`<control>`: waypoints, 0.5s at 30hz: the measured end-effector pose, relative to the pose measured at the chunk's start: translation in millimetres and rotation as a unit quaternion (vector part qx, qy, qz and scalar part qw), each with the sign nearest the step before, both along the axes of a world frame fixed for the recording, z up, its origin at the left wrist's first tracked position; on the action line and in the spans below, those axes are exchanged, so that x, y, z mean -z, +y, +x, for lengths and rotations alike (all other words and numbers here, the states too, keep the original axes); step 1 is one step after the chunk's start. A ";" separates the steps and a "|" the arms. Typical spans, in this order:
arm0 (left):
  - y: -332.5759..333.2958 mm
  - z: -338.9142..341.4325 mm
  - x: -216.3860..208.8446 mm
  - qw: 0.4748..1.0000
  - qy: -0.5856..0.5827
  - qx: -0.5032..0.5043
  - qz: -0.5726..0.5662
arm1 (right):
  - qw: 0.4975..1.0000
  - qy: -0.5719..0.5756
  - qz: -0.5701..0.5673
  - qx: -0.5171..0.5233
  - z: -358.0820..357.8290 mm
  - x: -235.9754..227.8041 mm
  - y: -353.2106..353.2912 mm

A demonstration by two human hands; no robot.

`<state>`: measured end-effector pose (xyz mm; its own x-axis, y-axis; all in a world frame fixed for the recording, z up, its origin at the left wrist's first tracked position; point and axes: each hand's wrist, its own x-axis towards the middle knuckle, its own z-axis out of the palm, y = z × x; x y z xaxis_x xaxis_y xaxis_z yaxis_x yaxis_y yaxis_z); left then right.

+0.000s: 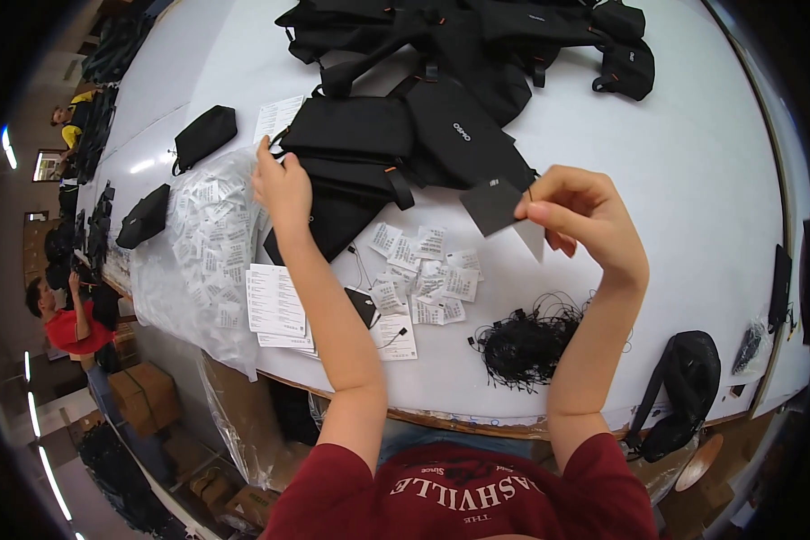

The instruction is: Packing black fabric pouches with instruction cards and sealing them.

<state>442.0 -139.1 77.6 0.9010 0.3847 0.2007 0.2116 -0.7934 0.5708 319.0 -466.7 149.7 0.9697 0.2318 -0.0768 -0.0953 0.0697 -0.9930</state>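
Note:
My right hand (580, 216) pinches a dark square hang tag (494, 205) between thumb and fingers, above the table. A pale, pointed piece (531, 239) hangs just below the tag. My left hand (283, 186) is at the left edge of a flat black pouch (353, 126). Its index finger and thumb are apart beside the pouch's strap loop; whether they touch the loop I cannot tell. More black fabric (337, 225) lies under that pouch, partly behind my left forearm. A black bag (463, 130) with a light logo lies to the right.
White sachets (427, 274) lie loose mid-table; a clear plastic bag (211, 225) holds more. Printed label sheets (274, 301) lie left, a tangle of black strings (526, 346) near the front edge. Black bags (477, 45) pile at the back. Another person (72, 324) stands far left.

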 end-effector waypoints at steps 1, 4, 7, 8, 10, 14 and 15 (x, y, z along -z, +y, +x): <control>3.0 3.6 7.7 1.000 -0.002 -0.002 0.002 | 1.000 0.006 -0.011 -0.011 -0.9 0.4 -1.7; 9.0 14.2 28.2 0.991 -0.057 0.016 -0.124 | 1.000 0.004 -0.003 -0.014 -2.3 1.3 -2.5; 18.4 11.1 16.1 0.999 0.002 -0.030 -0.035 | 1.000 0.005 -0.006 -0.021 -0.8 -0.4 2.3; 29.7 12.8 20.2 0.997 -0.026 -0.006 -0.070 | 1.000 0.005 -0.016 -0.026 -0.4 -1.0 5.2; 27.3 0.2 -2.2 0.994 -0.022 0.009 -0.106 | 0.999 0.006 -0.030 -0.028 1.6 -0.6 10.0; -11.3 -37.2 -78.8 0.967 -0.003 0.099 -0.234 | 1.000 -0.011 -0.025 0.002 2.9 -6.5 33.6; -22.5 -44.7 -90.2 0.951 -0.002 0.159 -0.264 | 1.000 -0.011 -0.026 0.005 2.7 -7.9 41.0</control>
<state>397.4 -161.5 167.8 0.9882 0.1408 0.0599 0.0049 -0.4198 0.9076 321.7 -425.7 157.7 0.9737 0.2175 -0.0673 -0.0730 0.0180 -0.9972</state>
